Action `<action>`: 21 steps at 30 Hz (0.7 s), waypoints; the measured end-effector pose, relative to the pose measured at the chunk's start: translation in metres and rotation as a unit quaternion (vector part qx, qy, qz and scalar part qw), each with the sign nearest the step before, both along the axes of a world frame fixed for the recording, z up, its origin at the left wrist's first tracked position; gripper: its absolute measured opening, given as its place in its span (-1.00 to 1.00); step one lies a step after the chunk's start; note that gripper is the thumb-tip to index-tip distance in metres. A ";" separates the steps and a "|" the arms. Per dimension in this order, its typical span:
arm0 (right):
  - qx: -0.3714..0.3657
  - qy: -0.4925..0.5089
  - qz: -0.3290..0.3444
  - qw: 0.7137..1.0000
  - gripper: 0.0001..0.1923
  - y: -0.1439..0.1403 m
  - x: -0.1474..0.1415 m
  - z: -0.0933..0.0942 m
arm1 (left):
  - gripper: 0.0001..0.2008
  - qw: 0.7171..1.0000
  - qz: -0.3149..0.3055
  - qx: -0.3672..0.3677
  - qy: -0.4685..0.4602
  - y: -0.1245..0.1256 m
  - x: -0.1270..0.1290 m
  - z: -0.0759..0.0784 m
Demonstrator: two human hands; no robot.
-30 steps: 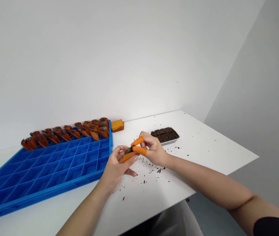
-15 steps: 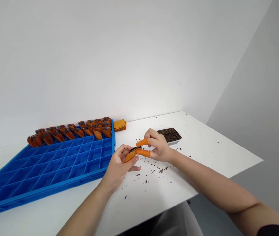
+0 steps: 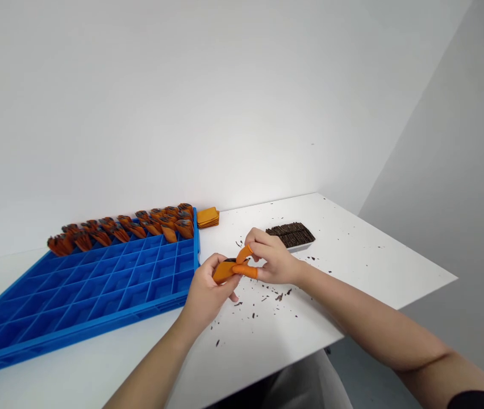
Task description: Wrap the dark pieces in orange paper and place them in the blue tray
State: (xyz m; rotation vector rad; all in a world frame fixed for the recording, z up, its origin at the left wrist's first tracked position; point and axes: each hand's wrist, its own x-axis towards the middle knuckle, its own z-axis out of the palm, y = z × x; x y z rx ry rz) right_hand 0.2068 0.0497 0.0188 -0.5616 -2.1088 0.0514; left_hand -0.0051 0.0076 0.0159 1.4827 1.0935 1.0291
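Note:
My left hand (image 3: pixel 205 288) grips a small orange paper packet (image 3: pixel 223 272), its thumb in front and fingers behind. Dark material shows along the packet's upper edge. My right hand (image 3: pixel 274 258) wears orange finger cots (image 3: pixel 246 270) on thumb and index finger, and these two close on the packet's right end. What lies between those fingertips is partly hidden. Behind my right hand stands a white tray (image 3: pixel 301 246) packed with rows of thin dark brown pieces (image 3: pixel 292 233).
A blue compartment tray (image 3: pixel 97 318) lies on the left, with bunches of filled orange packets (image 3: pixel 152 225) along its back rows. A stack of flat orange packets (image 3: pixel 208 217) sits beside its far right corner. Dark crumbs (image 3: pixel 279 297) litter the white table (image 3: pixel 378 267).
My right thumb and index finger have come together on the packet's end, and the hand has shifted slightly left. The packet has turned so more of its orange face shows.

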 end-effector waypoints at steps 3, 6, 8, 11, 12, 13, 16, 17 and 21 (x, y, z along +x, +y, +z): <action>-0.034 -0.002 0.031 0.999 -0.77 -0.005 -0.001 0.003 | -0.76 0.999 0.015 0.029 0.030 0.001 0.000 -0.001; -0.029 -0.003 0.028 0.999 -0.82 -0.007 -0.002 0.005 | -0.80 0.998 0.022 0.045 0.038 0.001 0.000 -0.002; -0.016 -0.007 0.009 1.000 -0.83 -0.006 -0.002 0.005 | -0.79 0.998 0.025 0.049 0.040 0.001 0.000 -0.001; -0.015 -0.012 -0.006 1.000 -0.79 -0.004 -0.002 0.003 | -0.77 0.997 0.033 0.054 0.050 0.001 0.001 -0.001; -0.023 -0.012 -0.005 1.000 -0.77 -0.004 -0.002 0.002 | -0.77 0.996 0.035 0.056 0.055 0.001 0.001 -0.001; -0.032 -0.011 -0.002 0.999 -0.75 -0.003 -0.002 0.001 | -0.77 0.996 0.036 0.059 0.058 0.001 0.001 -0.001; -0.051 -0.007 0.013 0.999 -0.74 -0.002 -0.003 0.001 | -0.77 0.996 0.033 0.065 0.056 0.002 0.001 -0.003; -0.053 -0.006 0.017 0.998 -0.74 -0.002 -0.003 0.001 | -0.78 0.996 0.031 0.066 0.054 0.003 0.000 -0.004; -0.052 -0.009 0.028 0.998 -0.77 -0.002 -0.002 0.004 | -0.78 0.997 0.024 0.067 0.040 0.005 0.000 -0.011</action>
